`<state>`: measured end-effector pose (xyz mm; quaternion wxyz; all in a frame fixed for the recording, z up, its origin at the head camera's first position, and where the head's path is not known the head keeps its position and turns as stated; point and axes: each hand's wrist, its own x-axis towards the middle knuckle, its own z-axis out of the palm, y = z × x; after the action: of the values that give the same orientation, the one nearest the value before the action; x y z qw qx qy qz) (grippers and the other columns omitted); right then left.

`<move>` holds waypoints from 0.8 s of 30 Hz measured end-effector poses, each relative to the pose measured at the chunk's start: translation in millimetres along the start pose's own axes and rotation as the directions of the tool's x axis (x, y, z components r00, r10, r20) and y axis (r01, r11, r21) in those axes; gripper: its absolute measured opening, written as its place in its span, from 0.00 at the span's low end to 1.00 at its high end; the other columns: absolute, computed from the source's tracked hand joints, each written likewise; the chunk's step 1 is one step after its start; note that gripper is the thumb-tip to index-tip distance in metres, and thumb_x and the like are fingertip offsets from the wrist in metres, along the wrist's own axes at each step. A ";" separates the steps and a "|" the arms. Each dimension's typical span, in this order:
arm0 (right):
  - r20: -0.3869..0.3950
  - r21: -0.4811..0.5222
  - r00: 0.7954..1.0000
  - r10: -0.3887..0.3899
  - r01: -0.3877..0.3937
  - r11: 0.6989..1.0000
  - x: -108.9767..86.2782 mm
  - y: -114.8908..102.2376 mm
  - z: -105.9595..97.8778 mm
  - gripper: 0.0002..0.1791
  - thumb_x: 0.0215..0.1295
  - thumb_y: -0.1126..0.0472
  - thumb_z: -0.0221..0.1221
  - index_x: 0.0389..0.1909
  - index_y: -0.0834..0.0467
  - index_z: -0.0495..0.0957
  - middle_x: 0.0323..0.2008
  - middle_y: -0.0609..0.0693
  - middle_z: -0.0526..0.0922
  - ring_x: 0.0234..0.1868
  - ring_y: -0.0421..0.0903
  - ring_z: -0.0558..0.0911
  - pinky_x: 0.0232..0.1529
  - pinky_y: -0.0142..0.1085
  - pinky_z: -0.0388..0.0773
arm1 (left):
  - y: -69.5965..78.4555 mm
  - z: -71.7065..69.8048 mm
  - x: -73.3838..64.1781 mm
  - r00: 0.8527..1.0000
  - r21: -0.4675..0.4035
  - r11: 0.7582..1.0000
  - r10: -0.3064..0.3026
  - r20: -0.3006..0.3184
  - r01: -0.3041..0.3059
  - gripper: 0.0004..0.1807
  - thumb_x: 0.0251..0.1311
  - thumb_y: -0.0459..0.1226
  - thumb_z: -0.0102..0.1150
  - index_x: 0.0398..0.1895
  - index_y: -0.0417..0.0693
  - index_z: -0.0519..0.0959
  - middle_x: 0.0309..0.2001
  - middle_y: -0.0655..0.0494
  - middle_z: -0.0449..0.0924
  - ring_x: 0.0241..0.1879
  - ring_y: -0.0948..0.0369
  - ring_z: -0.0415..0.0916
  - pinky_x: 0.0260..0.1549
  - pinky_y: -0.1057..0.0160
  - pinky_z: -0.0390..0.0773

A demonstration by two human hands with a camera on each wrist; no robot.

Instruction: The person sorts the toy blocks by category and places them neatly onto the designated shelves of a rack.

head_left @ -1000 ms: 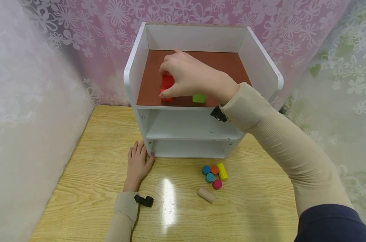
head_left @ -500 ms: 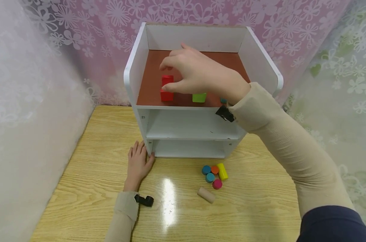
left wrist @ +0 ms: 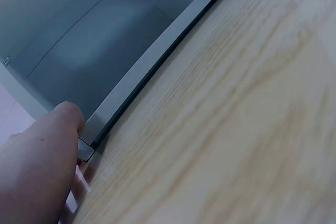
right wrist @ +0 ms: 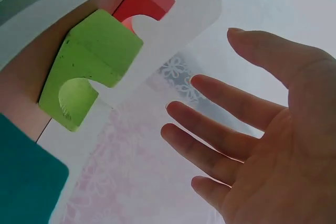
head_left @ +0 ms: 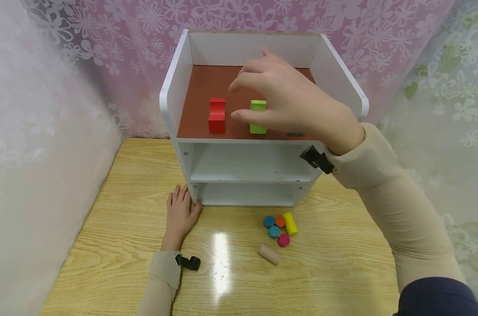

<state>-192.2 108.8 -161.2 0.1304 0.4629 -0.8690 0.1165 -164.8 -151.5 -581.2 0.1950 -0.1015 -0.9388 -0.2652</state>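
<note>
My right hand (head_left: 290, 94) hovers over the brown top board of a small white shelf unit, fingers spread and holding nothing. Left of it a red block (head_left: 217, 116) with a rounded notch stands on the board. A green notched block (right wrist: 86, 66) stands closer, partly behind the thumb in the head view. Of a teal block (right wrist: 29, 177), only the front edge shows under the hand in the head view. My left hand (head_left: 180, 213) lies at the unit's lower left corner, its thumb (left wrist: 69, 113) against the corner of the frame.
The white shelf unit (head_left: 251, 162) has raised sides and two lower compartments. In front, on the wooden table (head_left: 132, 245), are two blue cylinders (head_left: 274, 231), an orange cylinder (head_left: 280, 221), a yellow one (head_left: 290, 224), a pink one (head_left: 283, 240) and a plain wood one (head_left: 269, 254). Flowered curtains hang around.
My right hand has let go of the red block, opened its fingers and moved right, uncovering the red block and more of the green one. My left hand has stayed in place.
</note>
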 end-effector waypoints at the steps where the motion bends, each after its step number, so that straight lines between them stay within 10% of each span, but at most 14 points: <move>1: -0.018 0.005 1.000 -0.006 0.006 1.000 -3.1 -0.5 -0.7 0.16 0.60 0.51 0.61 0.44 0.57 0.80 0.40 0.49 0.78 0.42 0.45 0.73 0.71 0.41 0.40 | 0.2 -0.3 0.0 1.000 0.000 1.000 0.002 0.000 -0.002 0.16 0.63 0.49 0.49 0.41 0.47 0.74 0.67 0.51 0.61 0.69 0.42 0.49 0.63 0.37 0.47; 24: -0.312 0.142 0.937 -0.157 0.210 0.967 -76.6 -31.7 28.5 0.14 0.57 0.59 0.63 0.41 0.63 0.80 0.42 0.55 0.80 0.48 0.51 0.76 0.69 0.53 0.46 | 0.3 -1.7 -0.9 1.000 -0.013 1.000 0.001 0.010 -0.001 0.17 0.63 0.48 0.49 0.45 0.46 0.74 0.68 0.50 0.61 0.69 0.41 0.48 0.63 0.37 0.46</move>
<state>-128.0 141.6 -210.9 0.2294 0.5288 -0.7788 0.2474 -163.4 -152.2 -580.1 0.1898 -0.1046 -0.9380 -0.2706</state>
